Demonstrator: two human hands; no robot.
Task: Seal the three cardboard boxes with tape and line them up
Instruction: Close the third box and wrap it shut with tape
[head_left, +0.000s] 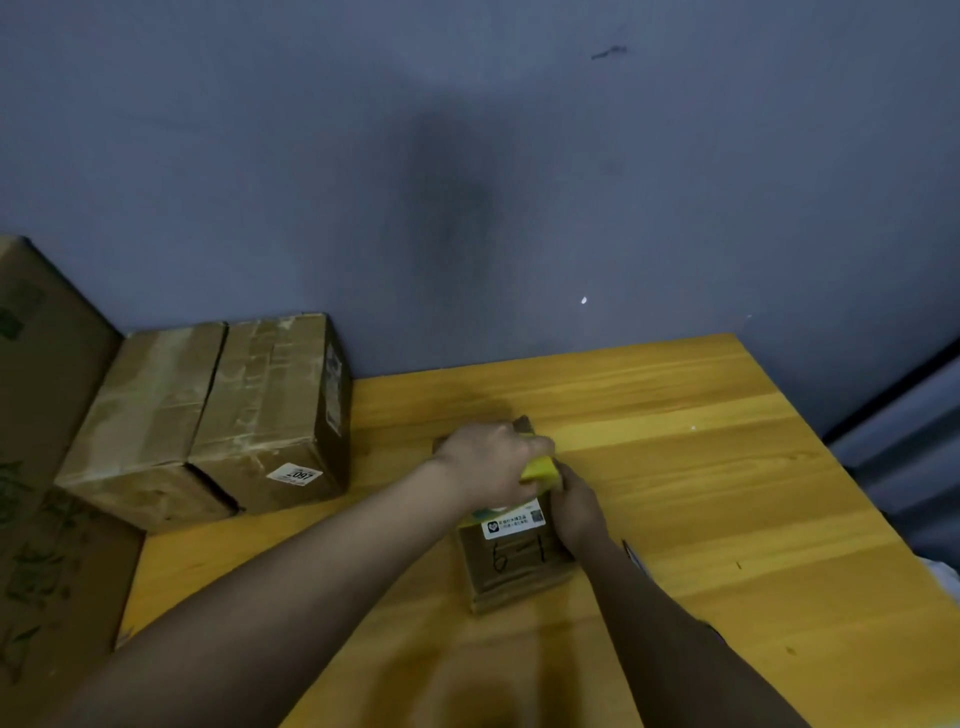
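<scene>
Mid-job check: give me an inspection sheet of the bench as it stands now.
Surface: wooden table, against a grey-blue wall.
Job's things: small box marked "6-1" in the middle; two taped boxes side by side at the table's left rear; yellow tape roll on the small box.
Clutter: dark thin object by the right forearm, unclear.
Grippers: left hand grips the tape roll; right hand holds the small box's right side.
Cables: nothing seen.
Surroundings: large printed carton at far left.
</scene>
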